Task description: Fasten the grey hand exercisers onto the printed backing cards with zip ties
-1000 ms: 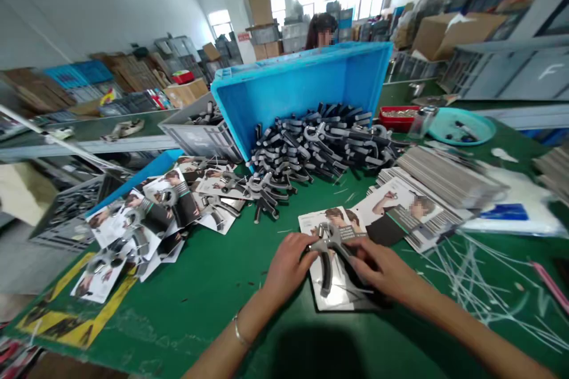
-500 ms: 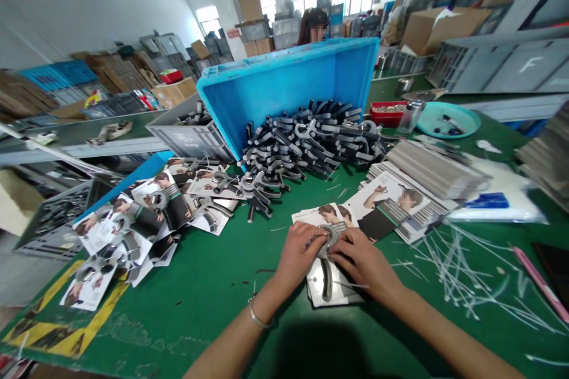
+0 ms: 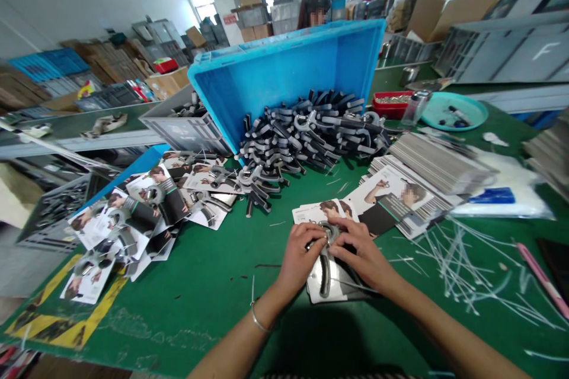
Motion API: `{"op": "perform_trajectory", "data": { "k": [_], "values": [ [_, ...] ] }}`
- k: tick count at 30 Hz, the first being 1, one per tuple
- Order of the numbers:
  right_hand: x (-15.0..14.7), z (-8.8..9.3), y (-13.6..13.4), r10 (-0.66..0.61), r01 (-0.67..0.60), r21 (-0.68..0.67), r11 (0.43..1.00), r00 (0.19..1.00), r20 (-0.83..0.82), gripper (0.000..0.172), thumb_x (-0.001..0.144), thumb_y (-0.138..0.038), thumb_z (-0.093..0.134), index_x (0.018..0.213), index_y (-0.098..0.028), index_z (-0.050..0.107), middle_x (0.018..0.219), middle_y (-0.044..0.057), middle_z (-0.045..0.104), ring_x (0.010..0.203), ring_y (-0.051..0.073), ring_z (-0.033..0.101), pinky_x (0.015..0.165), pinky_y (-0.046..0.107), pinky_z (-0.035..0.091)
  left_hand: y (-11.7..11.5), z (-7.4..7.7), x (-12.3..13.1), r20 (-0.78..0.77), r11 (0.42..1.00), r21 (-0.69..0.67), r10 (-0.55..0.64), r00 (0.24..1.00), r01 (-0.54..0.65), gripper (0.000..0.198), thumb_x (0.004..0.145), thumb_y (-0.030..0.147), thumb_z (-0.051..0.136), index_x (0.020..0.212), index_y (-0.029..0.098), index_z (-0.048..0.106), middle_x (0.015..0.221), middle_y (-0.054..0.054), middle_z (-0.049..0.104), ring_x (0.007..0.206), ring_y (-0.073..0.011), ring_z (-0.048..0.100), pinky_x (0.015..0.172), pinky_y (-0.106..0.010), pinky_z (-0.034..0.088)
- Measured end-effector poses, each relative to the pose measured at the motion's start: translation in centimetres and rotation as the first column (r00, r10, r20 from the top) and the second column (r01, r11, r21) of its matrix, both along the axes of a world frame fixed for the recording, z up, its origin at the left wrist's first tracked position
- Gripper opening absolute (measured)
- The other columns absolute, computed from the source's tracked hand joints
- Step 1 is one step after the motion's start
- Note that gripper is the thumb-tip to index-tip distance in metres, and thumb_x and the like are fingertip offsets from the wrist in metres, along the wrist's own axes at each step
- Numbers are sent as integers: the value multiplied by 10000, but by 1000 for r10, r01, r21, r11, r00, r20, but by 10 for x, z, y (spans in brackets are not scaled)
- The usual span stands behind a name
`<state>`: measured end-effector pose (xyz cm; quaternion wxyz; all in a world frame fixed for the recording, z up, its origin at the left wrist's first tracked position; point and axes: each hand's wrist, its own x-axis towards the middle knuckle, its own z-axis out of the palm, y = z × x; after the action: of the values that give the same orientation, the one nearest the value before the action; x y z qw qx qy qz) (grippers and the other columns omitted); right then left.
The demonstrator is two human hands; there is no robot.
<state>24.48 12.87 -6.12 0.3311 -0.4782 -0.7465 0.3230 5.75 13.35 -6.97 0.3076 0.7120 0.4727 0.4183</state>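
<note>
A hand grip strengthener (image 3: 325, 277) with a grey coil and dark handles lies on a small stack of printed cards (image 3: 309, 213) in front of me. My left hand (image 3: 302, 251) pinches its coil end from the left, fingers closed. From the right, my right hand (image 3: 362, 254) closes its fingertips on the same coil end and covers the other handle in part. A thin white zip tie (image 3: 353, 286) sticks out beneath my right hand. Whatever small part sits between the fingertips is hidden.
A tipped blue crate (image 3: 284, 71) spills many hand grips (image 3: 306, 136). Carded grips (image 3: 127, 219) lie left. To the right are stacked cards (image 3: 400, 189), loose zip ties (image 3: 462, 272), a pink-handled tool (image 3: 540, 278), a red box (image 3: 391, 108) and a turquoise tray (image 3: 478, 112). A co-worker (image 3: 313, 9) is behind the crate.
My fingers have shifted slightly at the coil, and the right fingers now reach further over it. The whole view has moved a little; the other things stay in place.
</note>
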Motion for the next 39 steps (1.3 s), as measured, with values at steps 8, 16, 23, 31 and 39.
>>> {"op": "perform_trajectory", "data": {
  "k": [8,16,23,31,39],
  "values": [
    [3,3,-1,104,-101,-43,994,991,80,230,908,-355,593,750,-202,660,1517,44,400,1377,309,336,1092,538,272,1,1,0,45,999,-36,0,999,2,99,885,207,641,933,226,726,986,-42,676,1003,-201,588,943,-376,420],
    [1,-3,0,91,-90,-18,996,993,73,226,909,-360,586,762,-210,669,1504,48,419,1381,304,337,1099,530,262,0,-2,0,36,1000,-25,-3,999,4,115,885,208,640,946,237,733,982,-36,681,1002,-200,580,936,-368,421],
    [-6,-5,-2,-62,62,-3,998,998,4,202,904,-370,596,791,-226,679,1387,55,541,1299,288,437,1069,502,311,-2,5,-8,-13,994,1,-113,993,113,136,909,244,606,947,229,735,1009,-43,683,1016,-201,567,944,-364,410],
    [-8,-7,0,-114,115,38,993,993,-36,228,926,-294,532,1139,-248,599,1264,81,601,1224,256,496,1050,467,374,2,31,-1,-62,1000,7,1,998,0,123,895,271,614,807,203,665,828,-27,676,882,-204,583,861,-362,426],
    [-17,-16,3,-142,141,176,974,990,-3,396,917,-206,513,1311,-239,492,1370,102,532,1305,263,432,1086,487,325,-50,15,15,-554,911,231,-165,816,341,181,916,113,458,893,171,627,906,-84,664,900,-227,552,885,-407,395]
  ]
}}
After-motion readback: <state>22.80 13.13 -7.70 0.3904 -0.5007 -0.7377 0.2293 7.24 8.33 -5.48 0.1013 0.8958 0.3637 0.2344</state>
